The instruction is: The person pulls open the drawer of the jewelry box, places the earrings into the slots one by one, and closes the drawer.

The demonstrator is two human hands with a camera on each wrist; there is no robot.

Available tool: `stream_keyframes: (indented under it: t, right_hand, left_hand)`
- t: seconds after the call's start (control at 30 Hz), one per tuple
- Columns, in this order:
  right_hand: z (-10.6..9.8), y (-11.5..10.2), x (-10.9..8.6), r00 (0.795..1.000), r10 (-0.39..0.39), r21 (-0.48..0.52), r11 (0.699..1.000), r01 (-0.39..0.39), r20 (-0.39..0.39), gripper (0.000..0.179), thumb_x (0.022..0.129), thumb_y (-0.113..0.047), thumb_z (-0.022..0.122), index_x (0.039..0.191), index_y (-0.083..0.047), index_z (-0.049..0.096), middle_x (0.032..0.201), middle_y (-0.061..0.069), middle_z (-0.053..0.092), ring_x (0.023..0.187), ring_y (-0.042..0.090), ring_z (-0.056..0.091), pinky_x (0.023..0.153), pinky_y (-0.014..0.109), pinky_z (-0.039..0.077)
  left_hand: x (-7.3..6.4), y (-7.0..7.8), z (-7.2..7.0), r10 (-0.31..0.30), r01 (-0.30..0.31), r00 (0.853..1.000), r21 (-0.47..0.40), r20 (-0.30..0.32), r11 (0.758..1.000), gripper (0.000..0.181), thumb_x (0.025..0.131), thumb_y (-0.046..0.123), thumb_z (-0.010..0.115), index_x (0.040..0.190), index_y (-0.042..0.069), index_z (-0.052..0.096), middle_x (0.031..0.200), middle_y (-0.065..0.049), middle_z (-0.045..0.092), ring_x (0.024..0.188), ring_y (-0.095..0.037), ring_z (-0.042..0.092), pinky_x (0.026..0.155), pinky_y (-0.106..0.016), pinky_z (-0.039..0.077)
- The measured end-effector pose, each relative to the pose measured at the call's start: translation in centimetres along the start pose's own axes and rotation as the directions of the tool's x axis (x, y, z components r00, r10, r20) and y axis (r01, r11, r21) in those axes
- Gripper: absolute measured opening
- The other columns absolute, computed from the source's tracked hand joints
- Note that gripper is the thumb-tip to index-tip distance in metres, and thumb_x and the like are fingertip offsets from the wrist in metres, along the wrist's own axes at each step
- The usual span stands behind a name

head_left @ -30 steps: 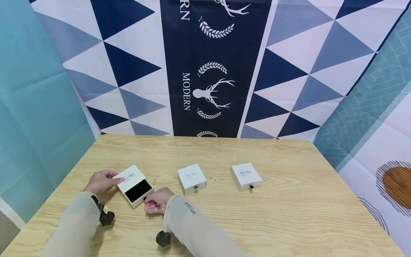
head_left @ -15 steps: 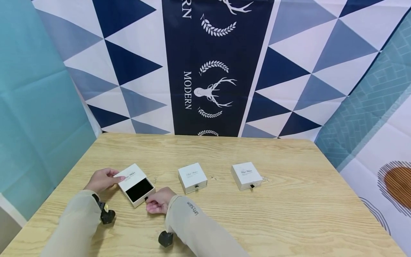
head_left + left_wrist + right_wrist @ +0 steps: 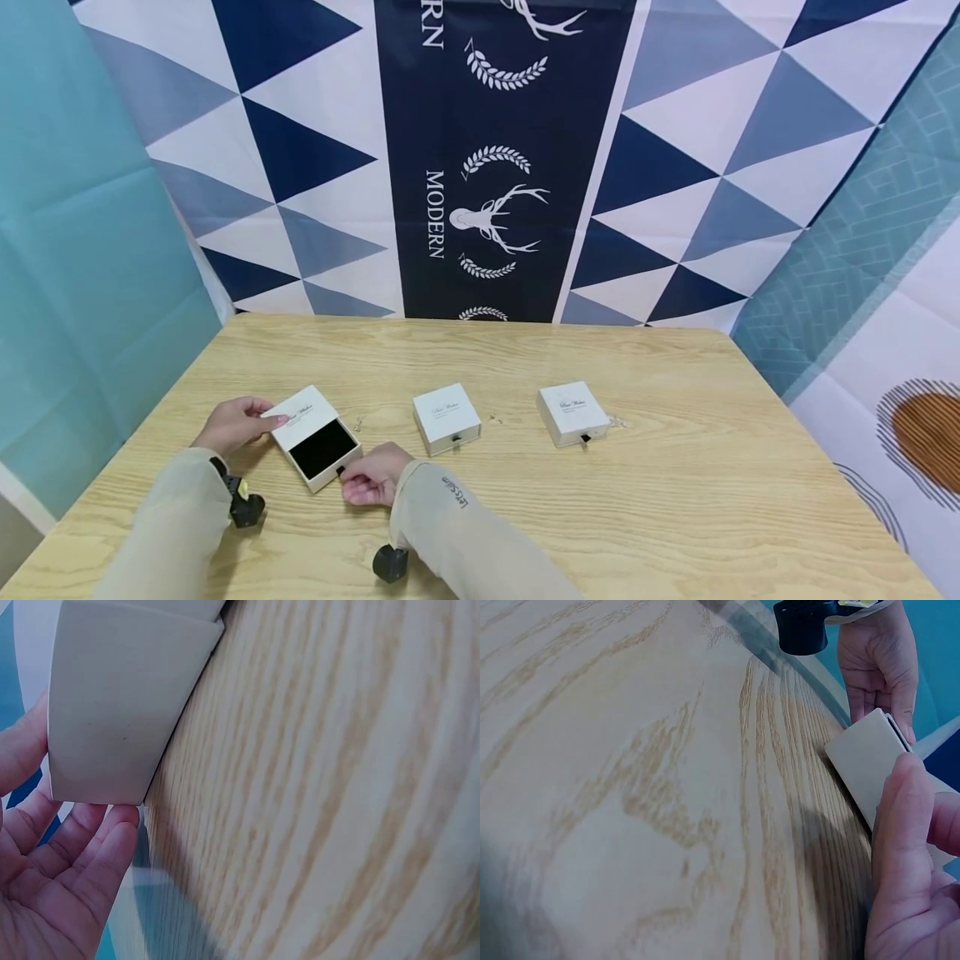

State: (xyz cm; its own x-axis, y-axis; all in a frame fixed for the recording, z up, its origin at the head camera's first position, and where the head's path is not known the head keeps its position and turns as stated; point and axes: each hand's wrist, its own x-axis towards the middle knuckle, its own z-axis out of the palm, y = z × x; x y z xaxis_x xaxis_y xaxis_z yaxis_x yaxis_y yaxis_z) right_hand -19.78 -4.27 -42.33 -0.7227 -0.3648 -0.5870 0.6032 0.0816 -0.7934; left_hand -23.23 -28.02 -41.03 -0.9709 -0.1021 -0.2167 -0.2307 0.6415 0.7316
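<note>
Wooden table (image 3: 660, 467), left grip (image 3: 234, 423) holding box (image 3: 303, 417), right grip (image 3: 377, 475) pinching tab (image 3: 341, 471), black interior (image 3: 324, 450) in head view only

Matt paperboard box (image 3: 307, 426) (table (image 3: 637, 500) smooth, wood-grained)

And across the wood-grained bench (image 3: 675, 483) they sit: part-open white box (image 3: 304, 415), middle box (image 3: 447, 414), right-hand box (image 3: 573, 410), small trinkets (image 3: 495, 418) lying beside them!
</note>
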Motion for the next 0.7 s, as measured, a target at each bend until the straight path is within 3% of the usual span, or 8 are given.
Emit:
stream_keyframes:
  t: [0.7]
  right_hand:
    - [-0.73, 0.15, 0.09, 0.999, 0.016, -0.022, 1.0, -0.015, 0.044, 0.034, 0.089, 0.007, 0.055, 0.057, -0.003, 0.055, 0.046, 0.001, 0.053, 0.038, 0.003, 0.051, 0.042, 0.012, 0.043]
  left_hand:
    - [-0.21, 0.16, -0.03, -0.011, 0.011, 1.0, 0.003, 0.006, 1.0, 0.061, 0.086, 0.034, 0.072, 0.12, -0.013, 0.051, 0.109, -0.024, 0.052, 0.097, -0.034, 0.045, 0.08, -0.041, 0.042]
